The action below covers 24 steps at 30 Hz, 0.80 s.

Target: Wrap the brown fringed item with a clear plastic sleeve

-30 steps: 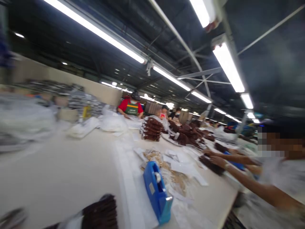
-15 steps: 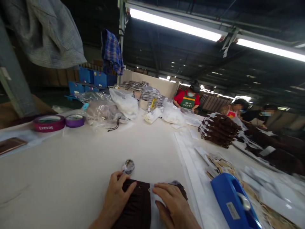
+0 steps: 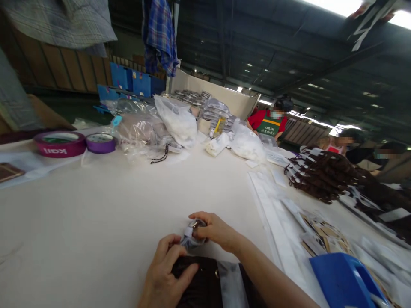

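A folded dark brown garment (image 3: pixel 195 282) lies at the bottom of the head view, with a pale translucent strip (image 3: pixel 231 284) across it and small metal eyelets. My left hand (image 3: pixel 168 273) holds the garment's far left corner, thumb on top and fingers curled at the edge. Just beyond that edge is a small coiled bundle in clear plastic (image 3: pixel 189 241), with something metallic and a white tag; what is inside I cannot make out. My right hand (image 3: pixel 215 231) is closed around it, thumb and fingers gripping its right side. The right forearm crosses over the garment.
A blue tape dispenser (image 3: pixel 343 278) stands at lower right, by loose papers and tags (image 3: pixel 327 235). Stacked brown garments (image 3: pixel 321 173) lie behind. Purple tape rolls (image 3: pixel 59 145), plastic bags (image 3: pixel 176 124) and a phone-like object (image 3: pixel 9 172) are left and back. Several co-workers stand across the table.
My right hand has left the garment's strip, reached forward and taken hold of the small plastic-wrapped bundle. My left hand remains at the garment's corner. The view has tilted down and shifted left.
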Tool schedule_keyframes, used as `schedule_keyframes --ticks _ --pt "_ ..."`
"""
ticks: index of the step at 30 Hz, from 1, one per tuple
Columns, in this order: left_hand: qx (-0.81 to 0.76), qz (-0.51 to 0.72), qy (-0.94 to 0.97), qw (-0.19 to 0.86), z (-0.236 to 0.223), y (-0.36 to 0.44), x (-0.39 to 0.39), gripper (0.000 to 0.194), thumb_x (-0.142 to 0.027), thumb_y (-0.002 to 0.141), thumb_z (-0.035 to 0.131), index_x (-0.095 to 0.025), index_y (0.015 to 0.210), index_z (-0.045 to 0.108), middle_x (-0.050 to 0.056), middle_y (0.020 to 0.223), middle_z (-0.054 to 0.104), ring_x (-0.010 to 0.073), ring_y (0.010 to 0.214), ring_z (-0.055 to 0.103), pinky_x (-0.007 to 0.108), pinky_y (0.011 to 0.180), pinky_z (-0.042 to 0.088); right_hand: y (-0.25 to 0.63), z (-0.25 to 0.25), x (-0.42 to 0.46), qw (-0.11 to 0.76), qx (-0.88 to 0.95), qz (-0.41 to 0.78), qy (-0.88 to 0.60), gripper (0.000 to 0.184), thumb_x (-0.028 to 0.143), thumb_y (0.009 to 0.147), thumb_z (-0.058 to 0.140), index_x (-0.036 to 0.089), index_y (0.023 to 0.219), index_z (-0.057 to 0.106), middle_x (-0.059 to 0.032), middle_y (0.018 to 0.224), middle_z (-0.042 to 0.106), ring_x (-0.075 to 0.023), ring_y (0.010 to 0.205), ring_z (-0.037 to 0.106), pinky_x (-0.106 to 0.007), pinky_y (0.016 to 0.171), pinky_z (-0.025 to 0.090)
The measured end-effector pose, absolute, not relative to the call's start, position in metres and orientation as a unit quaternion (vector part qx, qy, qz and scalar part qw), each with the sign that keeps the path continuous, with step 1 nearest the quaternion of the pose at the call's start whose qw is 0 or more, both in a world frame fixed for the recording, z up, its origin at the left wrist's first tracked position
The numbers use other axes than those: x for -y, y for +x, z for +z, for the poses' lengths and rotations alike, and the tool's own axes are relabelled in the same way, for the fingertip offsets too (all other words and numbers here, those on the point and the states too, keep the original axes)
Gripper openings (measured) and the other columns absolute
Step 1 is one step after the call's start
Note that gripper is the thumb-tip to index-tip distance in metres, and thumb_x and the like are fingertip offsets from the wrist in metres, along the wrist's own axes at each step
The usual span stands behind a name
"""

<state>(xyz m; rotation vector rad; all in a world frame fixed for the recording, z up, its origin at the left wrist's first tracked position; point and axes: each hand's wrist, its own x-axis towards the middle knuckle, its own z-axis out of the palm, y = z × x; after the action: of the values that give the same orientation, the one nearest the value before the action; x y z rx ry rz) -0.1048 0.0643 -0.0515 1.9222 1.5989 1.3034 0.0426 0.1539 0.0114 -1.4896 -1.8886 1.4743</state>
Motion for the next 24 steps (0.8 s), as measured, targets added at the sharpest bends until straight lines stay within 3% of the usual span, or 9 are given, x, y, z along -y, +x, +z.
schedule_keyframes --ticks 2,5,11,15,18,21,24 --pt "-0.542 0.458 0.69 0.143 -0.048 -0.106 -0.061 0.009 -0.029 0.072 0.062 -0.022 0.072 0.055 0.005 0.102 0.051 0.0171 0.091 0.058 0.025 0.074 0.053 0.047 0.012 -0.155 0.172 0.595 0.619 -0.482 0.042 0.011 0.059 0.058 0.016 0.1 0.06 0.0046 0.067 0.059 -0.0076 0.057 0.051 -0.018 0.052 0.037" --pt "-0.508 0.459 0.719 0.124 -0.043 -0.108 -0.058 0.008 -0.023 0.074 0.06 -0.021 0.072 0.053 0.006 0.103 0.052 0.0149 0.088 0.059 0.021 0.072 0.051 0.056 0.011 -0.153 0.171 0.545 0.697 -0.434 0.037 0.015 0.053 0.067 0.015 0.09 0.062 0.0041 0.067 0.06 -0.0083 0.059 0.051 -0.02 0.057 0.038" --pt "-0.492 0.464 0.72 0.155 -0.037 -0.109 -0.057 0.008 -0.021 0.072 0.061 -0.022 0.072 0.054 0.006 0.104 0.053 0.0157 0.091 0.058 0.021 0.074 0.05 0.067 -0.002 -0.142 0.188 0.539 0.702 -0.425 0.027 0.025 0.058 0.07 0.015 0.082 0.062 0.0033 0.069 0.061 -0.0097 0.063 0.052 -0.024 0.065 0.039" --pt "-0.556 0.51 0.594 0.279 -0.034 -0.102 -0.054 0.021 -0.033 0.071 0.06 -0.022 0.089 0.055 0.007 0.108 0.054 0.0218 0.099 0.055 0.03 0.085 0.047 0.064 -0.006 -0.136 0.249 0.527 0.672 -0.456 0.027 0.026 0.059 0.069 0.016 0.083 0.062 0.0028 0.07 0.061 -0.0104 0.064 0.052 -0.025 0.065 0.04" --pt "-0.572 0.534 0.47 0.408 -0.032 -0.097 -0.054 0.041 -0.041 0.071 0.058 -0.022 0.106 0.05 0.006 0.107 0.056 0.0206 0.089 0.06 0.029 0.079 0.048 0.058 -0.002 -0.137 0.312 0.491 0.661 -0.474 0.033 0.027 0.055 0.069 0.017 0.086 0.06 0.004 0.065 0.059 -0.0112 0.06 0.054 -0.025 0.061 0.04" --pt "-0.554 0.573 0.361 0.483 -0.03 -0.097 -0.059 0.052 -0.036 0.06 0.067 -0.02 0.106 0.051 0.006 0.105 0.059 0.0213 0.094 0.059 0.027 0.081 0.047 0.049 0.006 -0.141 0.356 0.492 0.621 -0.495 0.03 0.026 0.054 0.067 0.016 0.081 0.06 0.0035 0.063 0.058 -0.0122 0.059 0.055 -0.026 0.059 0.041" --pt "-0.51 0.584 0.261 0.575 -0.023 -0.103 -0.068 0.059 -0.03 0.05 0.072 -0.016 0.104 0.053 0.01 0.105 0.061 0.0276 0.103 0.055 0.031 0.082 0.048 0.036 0.016 -0.147 0.383 0.509 0.584 -0.503 0.028 0.022 0.053 0.067 0.015 0.079 0.06 0.0034 0.064 0.058 -0.0117 0.06 0.054 -0.025 0.06 0.041"
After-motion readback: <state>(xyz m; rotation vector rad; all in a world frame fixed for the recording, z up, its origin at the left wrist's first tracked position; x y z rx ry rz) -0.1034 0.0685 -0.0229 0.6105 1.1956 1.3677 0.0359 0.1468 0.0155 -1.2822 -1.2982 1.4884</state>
